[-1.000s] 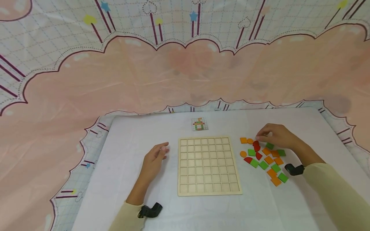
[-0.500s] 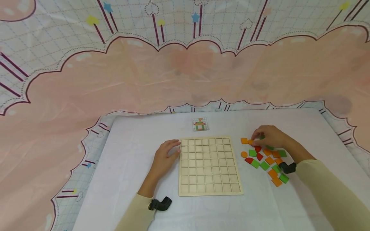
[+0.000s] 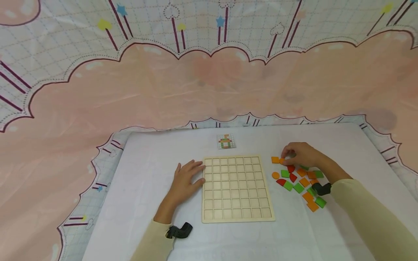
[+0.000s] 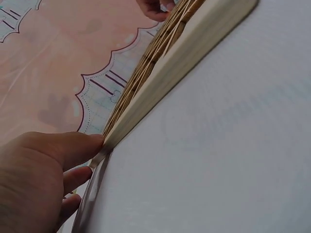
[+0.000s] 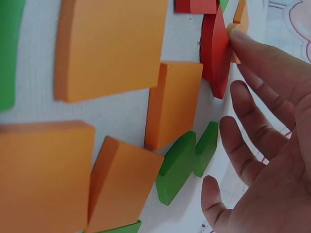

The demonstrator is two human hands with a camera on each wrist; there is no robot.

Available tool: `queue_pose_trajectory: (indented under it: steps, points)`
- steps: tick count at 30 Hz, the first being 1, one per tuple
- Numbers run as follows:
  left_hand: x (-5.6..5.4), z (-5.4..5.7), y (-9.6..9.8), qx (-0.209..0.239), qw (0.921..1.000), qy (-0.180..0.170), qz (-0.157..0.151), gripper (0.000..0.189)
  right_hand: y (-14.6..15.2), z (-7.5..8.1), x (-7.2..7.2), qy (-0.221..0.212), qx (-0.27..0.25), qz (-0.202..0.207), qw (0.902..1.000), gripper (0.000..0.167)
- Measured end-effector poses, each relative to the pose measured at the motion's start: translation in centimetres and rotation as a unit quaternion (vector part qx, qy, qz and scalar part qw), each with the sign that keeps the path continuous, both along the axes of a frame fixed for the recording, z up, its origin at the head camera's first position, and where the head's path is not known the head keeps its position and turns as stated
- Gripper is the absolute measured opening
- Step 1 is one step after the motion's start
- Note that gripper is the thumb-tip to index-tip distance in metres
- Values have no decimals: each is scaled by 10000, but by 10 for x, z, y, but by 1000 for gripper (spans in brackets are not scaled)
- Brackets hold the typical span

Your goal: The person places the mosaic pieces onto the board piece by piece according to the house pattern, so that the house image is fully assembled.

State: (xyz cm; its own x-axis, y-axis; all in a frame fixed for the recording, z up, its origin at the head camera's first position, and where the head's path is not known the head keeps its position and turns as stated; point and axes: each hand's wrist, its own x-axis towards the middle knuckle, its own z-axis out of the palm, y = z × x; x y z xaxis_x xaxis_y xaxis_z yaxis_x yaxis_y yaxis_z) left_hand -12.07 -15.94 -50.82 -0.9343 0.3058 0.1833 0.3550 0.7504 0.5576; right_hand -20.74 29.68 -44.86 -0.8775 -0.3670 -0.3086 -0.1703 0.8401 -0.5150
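My left hand (image 3: 187,183) is at the left edge of a wooden grid board (image 3: 235,220), fingers spread and fairly straight. In the left wrist view its thumb and fingertips are right at the edge of the board (image 4: 160,77). My right hand (image 3: 302,156) reaches over the far end of the pieces on the right. Its thumb and index finger pinch an orange round piece (image 3: 281,160), largely covered by the fingers. The other fingers (image 5: 250,141) are bent and hold nothing. Close beside the thumb lies a red curved piece (image 5: 216,53).
Several green and orange squares (image 3: 298,187) and red quarter-round pieces (image 3: 292,177) lie loose right of the board. An orange square (image 3: 275,160) and another orange disc (image 3: 275,175) lie nearest the board. A small pattern card (image 3: 226,141) lies behind it on the white table.
My left hand has moved right to the board's edge, its fingers spreading. My right hand has shifted left from the red pieces to the orange round piece.
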Motion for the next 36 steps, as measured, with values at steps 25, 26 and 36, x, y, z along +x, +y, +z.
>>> queue_pose_trajectory:
  steps: [25,26,36]
  points:
    - [6,7,1,-123,9993,-284,-229,47,-19,7,-2,182,-685,-474,9964,20]
    - [7,6,1,-103,9994,-253,-226,47,-22,7,-2,175,-752,-514,9957,21]
    - [3,4,-3,-82,9991,-330,-248,45,-55,3,-6,-277,-1590,-878,9830,24]
